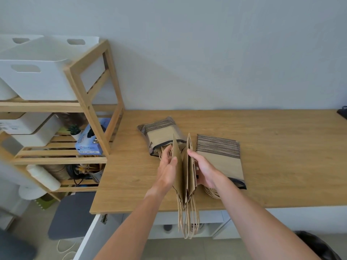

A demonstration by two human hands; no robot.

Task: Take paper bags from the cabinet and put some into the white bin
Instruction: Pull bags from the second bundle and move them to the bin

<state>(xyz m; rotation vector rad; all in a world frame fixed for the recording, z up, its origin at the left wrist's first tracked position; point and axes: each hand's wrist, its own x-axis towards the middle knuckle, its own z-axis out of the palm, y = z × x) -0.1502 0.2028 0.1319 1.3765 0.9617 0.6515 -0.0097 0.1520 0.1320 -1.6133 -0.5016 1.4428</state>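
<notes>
Several flat brown paper bags point(185, 171) stand on edge between my two hands above the wooden table point(272, 166), their twine handles hanging down over the front edge. My left hand point(168, 168) presses the stack's left side with the thumb on one bag. On the right side, my right hand point(203, 168) grips the stack. Two plastic packs of paper bags lie on the table: one point(161, 135) behind the hands, open toward me, and one point(221, 156) on the right. A white bin point(39, 72) sits on the top shelf at left.
A wooden shelf unit point(97, 117) stands left of the table, holding more white boxes, a blue glove box point(92, 141), a small plant and cables. Below the table edge an open white cabinet door point(90, 239) shows. A grey chair seat point(73, 214) is at lower left.
</notes>
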